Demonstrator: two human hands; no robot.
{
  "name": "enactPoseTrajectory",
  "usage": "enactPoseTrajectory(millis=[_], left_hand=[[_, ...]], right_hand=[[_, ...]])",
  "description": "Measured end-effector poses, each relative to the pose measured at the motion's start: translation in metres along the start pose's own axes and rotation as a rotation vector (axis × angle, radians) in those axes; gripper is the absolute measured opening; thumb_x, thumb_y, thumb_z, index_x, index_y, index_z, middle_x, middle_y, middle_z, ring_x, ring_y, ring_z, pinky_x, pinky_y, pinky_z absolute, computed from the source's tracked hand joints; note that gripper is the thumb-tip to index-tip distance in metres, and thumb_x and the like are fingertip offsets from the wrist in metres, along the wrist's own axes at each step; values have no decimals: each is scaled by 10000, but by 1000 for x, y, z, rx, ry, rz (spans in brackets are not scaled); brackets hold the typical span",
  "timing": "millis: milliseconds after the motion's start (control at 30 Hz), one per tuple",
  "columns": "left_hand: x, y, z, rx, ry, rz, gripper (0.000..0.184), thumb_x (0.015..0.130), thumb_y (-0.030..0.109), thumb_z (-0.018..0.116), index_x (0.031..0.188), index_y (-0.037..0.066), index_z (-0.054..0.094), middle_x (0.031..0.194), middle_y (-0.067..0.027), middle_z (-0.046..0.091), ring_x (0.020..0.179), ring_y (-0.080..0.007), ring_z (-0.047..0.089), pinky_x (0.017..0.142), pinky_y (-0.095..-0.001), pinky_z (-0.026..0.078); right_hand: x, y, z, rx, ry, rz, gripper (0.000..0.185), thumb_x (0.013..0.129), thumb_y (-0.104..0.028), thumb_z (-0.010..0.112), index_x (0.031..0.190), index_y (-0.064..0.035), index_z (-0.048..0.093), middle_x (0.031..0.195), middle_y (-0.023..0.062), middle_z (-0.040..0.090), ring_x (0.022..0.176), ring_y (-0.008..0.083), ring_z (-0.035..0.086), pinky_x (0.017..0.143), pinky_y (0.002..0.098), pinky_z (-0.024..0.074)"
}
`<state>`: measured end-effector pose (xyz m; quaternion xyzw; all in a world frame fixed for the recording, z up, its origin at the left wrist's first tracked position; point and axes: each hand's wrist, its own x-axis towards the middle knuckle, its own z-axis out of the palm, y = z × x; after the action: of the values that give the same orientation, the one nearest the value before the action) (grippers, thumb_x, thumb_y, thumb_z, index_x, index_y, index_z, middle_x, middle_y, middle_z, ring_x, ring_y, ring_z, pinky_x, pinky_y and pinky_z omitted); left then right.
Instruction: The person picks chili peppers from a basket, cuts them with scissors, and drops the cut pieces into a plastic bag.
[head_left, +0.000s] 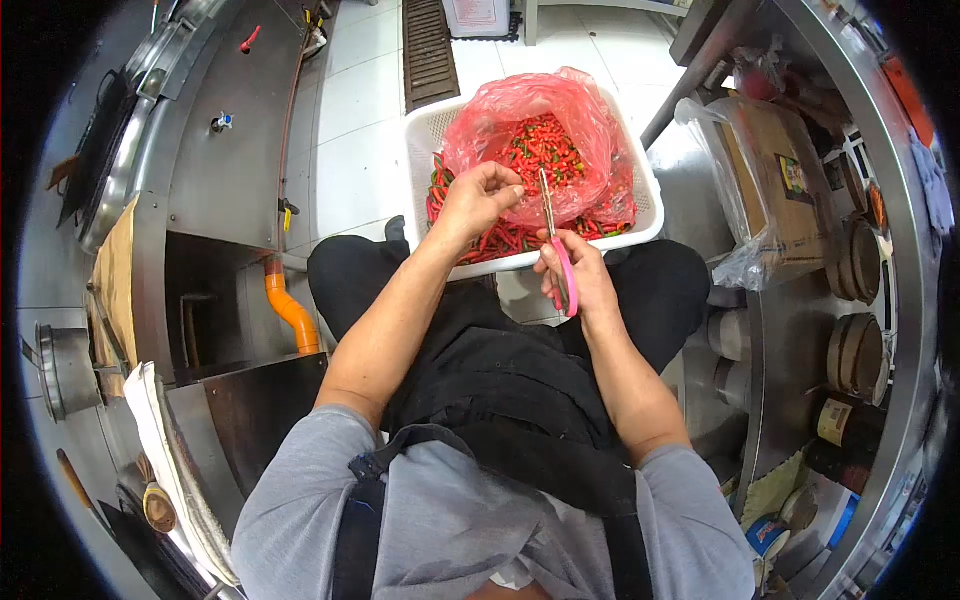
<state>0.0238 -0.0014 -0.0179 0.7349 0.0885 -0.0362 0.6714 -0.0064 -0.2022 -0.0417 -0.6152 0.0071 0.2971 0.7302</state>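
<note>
A white plastic basket [652, 215] stands between my knees, with a pink plastic bag [470, 122] inside it. Cut red chili pieces [548, 150], some with green, lie in the open bag. Whole red chilies [497, 243] are heaped in the basket around the bag. My right hand [585, 275] grips pink-handled scissors [565, 270], the blades pointing up over the bag's near edge. Over the basket's left part, my left hand [478, 208] has its fingers curled together in a pinch; whether something small is between them cannot be made out.
At left is a steel counter [230, 130] with an orange pipe [290, 305] below it. To the right, a steel shelf holds a plastic-wrapped cardboard box [765, 180] and several containers. A floor drain grate [428, 55] runs through the white tiles ahead.
</note>
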Motion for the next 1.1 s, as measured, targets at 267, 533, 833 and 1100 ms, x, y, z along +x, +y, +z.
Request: enactPoseTrajectory(millis=[267, 533, 833, 1100], left_hand=[[0, 2, 7, 62, -68, -10, 136, 875, 52, 669, 983, -11, 613, 854, -48, 664, 762, -110, 627, 691, -255, 503], [1, 0, 4, 48, 1, 10, 116, 883, 43, 651, 980, -7, 610, 858, -38, 659, 758, -97, 603, 687, -250, 496], [5, -9, 11, 59, -63, 67, 107, 871, 28, 669, 949, 3, 600, 868, -44, 660, 794, -109, 616, 721, -251, 510], [13, -14, 12, 91, -16, 44, 142, 839, 98, 705, 931, 10, 642, 854, -56, 683, 775, -130, 638, 720, -290, 517]], right_hand=[[7, -6, 2, -13, -55, -72, 384, 886, -238, 689, 1158, 8, 578, 699, 51, 608, 482, 110, 559, 440, 253, 439], [-4, -6, -3, -3, -34, 28, 381, 884, -235, 691, 1153, 12, 581, 677, 42, 594, 438, 100, 541, 393, 240, 418], [0, -1, 2, 12, -56, -75, 406, 885, -250, 692, 1175, 7, 569, 716, 60, 625, 472, 115, 559, 418, 249, 437], [8, -12, -1, 1, -61, -21, 350, 886, -260, 692, 1099, 1, 595, 651, 38, 587, 434, 108, 543, 383, 241, 407]])
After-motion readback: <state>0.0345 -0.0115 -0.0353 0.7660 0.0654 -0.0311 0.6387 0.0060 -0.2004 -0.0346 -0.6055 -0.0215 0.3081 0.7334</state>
